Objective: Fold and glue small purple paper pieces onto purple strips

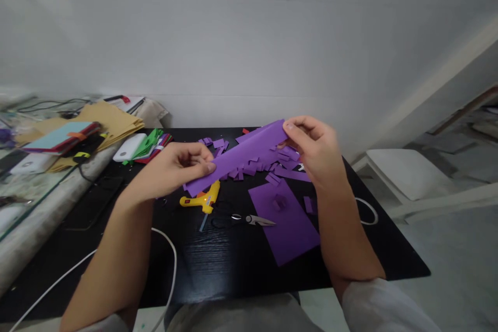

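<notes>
Sleeve [389,305], paper [249,149], black table [225,270], wall [249,46].

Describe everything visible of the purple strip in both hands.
The purple strip is smooth and long, like paper or thin foam, apparently folded or curved lengthwise. It is held over the black table, slanting up to the right; the left hand pinches it near its lower end, the right hand at its upper end.

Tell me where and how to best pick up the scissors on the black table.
Probably best by the dark handles, coming from the near side: the scissors lie flat, blades pointing right over the purple sheet, while the yellow glue gun sits just beyond the handles.
</notes>
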The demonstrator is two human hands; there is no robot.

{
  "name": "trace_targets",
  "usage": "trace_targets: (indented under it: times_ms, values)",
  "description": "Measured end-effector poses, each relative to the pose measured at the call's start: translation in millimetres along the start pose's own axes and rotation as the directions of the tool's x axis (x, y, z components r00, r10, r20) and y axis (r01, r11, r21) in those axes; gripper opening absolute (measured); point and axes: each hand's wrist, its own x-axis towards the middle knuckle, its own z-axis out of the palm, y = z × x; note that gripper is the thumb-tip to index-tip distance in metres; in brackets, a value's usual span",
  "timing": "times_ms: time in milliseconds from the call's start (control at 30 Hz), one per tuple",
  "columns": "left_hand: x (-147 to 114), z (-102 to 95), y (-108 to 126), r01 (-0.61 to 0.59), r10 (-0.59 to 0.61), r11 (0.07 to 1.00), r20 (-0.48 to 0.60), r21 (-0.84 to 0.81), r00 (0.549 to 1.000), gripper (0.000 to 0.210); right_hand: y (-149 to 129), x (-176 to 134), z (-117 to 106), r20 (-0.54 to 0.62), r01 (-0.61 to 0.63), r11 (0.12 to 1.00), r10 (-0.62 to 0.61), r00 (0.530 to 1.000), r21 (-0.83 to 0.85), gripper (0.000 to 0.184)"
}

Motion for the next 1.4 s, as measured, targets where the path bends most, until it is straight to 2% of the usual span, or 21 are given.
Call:
trace_targets:
  times_ms: [100,167,233,300,333,367,400,433,467,500,533,600,667,733,833,933,1067,1267,1400]
  values:
    - [-1.6,-13.3,-3.3,-0.015,0.010,1.000,-0.161,-0.025,0.987,0.025,-0.4,2.1,-2.3,-0.007,-0.037,0.999,0.037,0.999,-0.032,0.015]
    - [-1.1,-18.1,-6.0,-0.032,0.002,0.995,-0.315,-0.090,0.949,0.021,-1.9,1.4,-3.0,0.036,-0.092,0.992,0.096,0.995,-0.091,0.014]
    - [0.1,-20.6,-8.5,-0.077,-0.002,0.984,-0.446,-0.158,0.895,0.018,-2.6,0.4,-4.9,0.171,-0.147,0.959,0.191,0.967,-0.244,0.014]
    - [0.8,-21.2,-10.2,-0.116,0.008,0.977,-0.514,-0.178,0.857,0.018,-1.6,-0.8,-6.9,0.314,-0.134,0.875,0.305,0.899,-0.466,0.012]
    - [0.8,-20.6,-10.3,-0.114,0.014,0.980,-0.512,-0.166,0.859,0.018,-0.6,-1.7,-6.8,0.334,-0.101,0.830,0.328,0.884,-0.548,0.007]
    - [0.5,-19.1,-10.0,-0.097,0.017,0.985,-0.479,-0.142,0.878,0.018,0.6,-2.9,-5.4,0.327,-0.060,0.803,0.308,0.893,-0.593,0.006]
    - [0.1,-16.7,-9.0,-0.071,0.018,0.991,-0.420,-0.110,0.907,0.019,1.7,-4.8,-2.4,0.310,-0.012,0.801,0.245,0.918,-0.599,0.017]
    - [-0.3,-13.2,-7.6,-0.045,0.016,0.996,-0.344,-0.074,0.939,0.019,2.8,-7.3,2.4,0.304,0.040,0.822,0.164,0.938,-0.568,0.030]
    - [-0.6,-8.5,-5.7,-0.021,0.010,0.999,-0.258,-0.038,0.966,0.019,3.8,-10.6,8.8,0.333,0.104,0.855,0.083,0.939,-0.508,0.039]
    - [-0.6,-2.9,-3.5,-0.004,0.003,1.000,-0.184,-0.009,0.983,0.020,4.7,-14.5,16.4,0.372,0.146,0.892,0.027,0.928,-0.428,0.041]
    - [-0.4,3.3,-1.1,0.004,-0.004,1.000,-0.127,0.005,0.992,0.020,5.7,-18.7,24.6,0.413,0.131,0.934,0.019,0.911,-0.331,0.039]
    - [0.7,15.8,2.9,0.005,-0.002,1.000,-0.076,0.030,0.997,0.020,8.2,-26.6,40.4,0.486,-0.006,0.990,0.074,0.871,-0.139,0.035]
    - [2.2,25.6,5.2,-0.036,0.040,0.999,-0.089,0.037,0.995,0.019,10.8,-31.7,51.3,0.498,-0.115,0.993,0.115,0.860,-0.030,0.037]
    - [3.4,30.7,5.3,-0.081,0.080,0.997,-0.141,-0.002,0.987,0.018,12.8,-33.0,55.7,0.458,-0.171,0.985,0.137,0.878,0.035,0.036]
    - [4.6,32.4,3.0,-0.124,0.105,0.989,-0.212,-0.081,0.972,0.016,13.0,-30.7,54.1,0.376,-0.185,0.980,0.142,0.916,0.080,0.033]
    - [4.8,33.3,1.7,-0.153,0.121,0.983,-0.265,-0.104,0.957,0.015,9.8,-29.2,51.5,0.349,-0.186,0.979,0.147,0.925,0.081,0.031]
    - [3.3,36.9,4.2,-0.150,0.133,0.987,-0.229,-0.061,0.964,0.017,4.8,-31.8,53.0,0.346,-0.202,0.975,0.157,0.925,0.095,0.031]
    - [1.2,41.9,7.7,-0.119,0.110,0.992,-0.186,-0.037,0.976,0.016,2.9,-33.8,56.3,0.283,-0.169,0.976,0.125,0.951,0.137,0.025]
    - [0.3,42.6,7.3,-0.154,0.150,0.988,-0.179,-0.009,0.972,0.017,1.5,-33.3,55.3,0.267,-0.175,0.976,0.135,0.954,0.132,0.024]
